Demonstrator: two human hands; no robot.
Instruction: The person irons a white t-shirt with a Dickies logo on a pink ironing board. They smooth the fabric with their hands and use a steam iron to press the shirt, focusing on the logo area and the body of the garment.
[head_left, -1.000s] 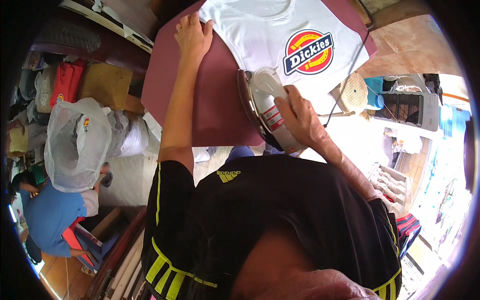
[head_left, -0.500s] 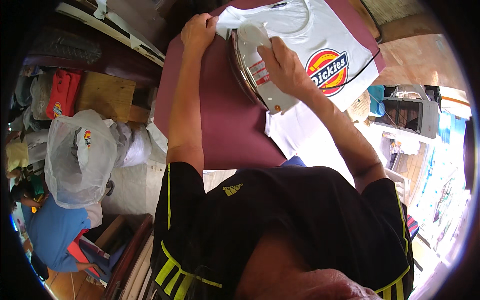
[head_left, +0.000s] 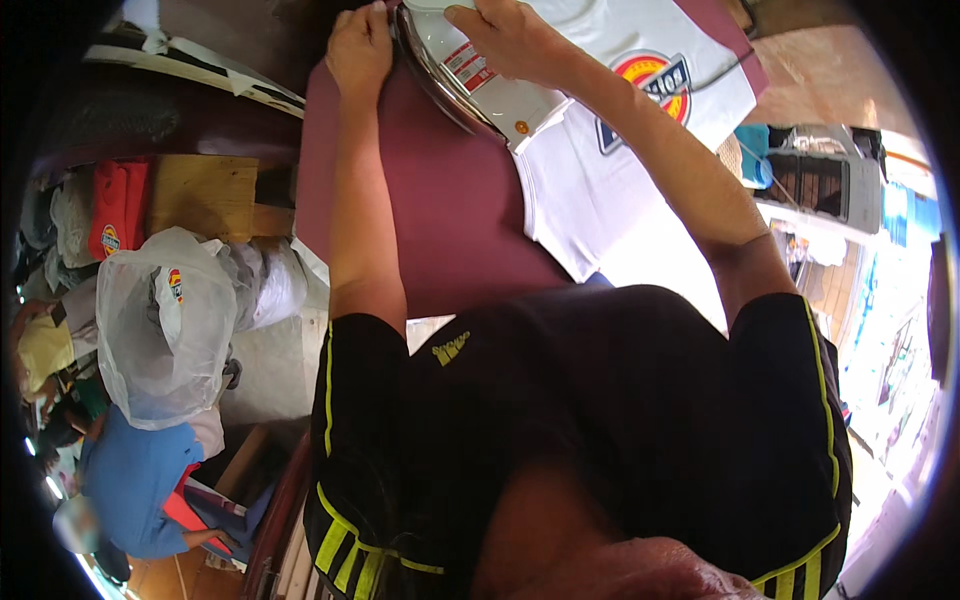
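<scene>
In my right hand is the handle of a clothes iron, white with a shiny metal rim and an orange light at its heel. The iron rests on a white T-shirt with a round-cornered red, yellow and blue emblem on its chest. The shirt lies over a maroon padded ironing board. At the board's far left, just beside the iron, my left hand has its fingers curled together at the shirt's edge. Its fingertips are partly cut off by the view's upper edge.
A dark cord crosses the shirt on the right. To the left stand a translucent plastic bag with clothing in it, a red bag and a wooden box. A person in blue bends at lower left. A grey-framed rack stands at right.
The iron has slid away from me and to the left, toward my left hand. Both my arms reach farther, and my body leans forward over the board.
</scene>
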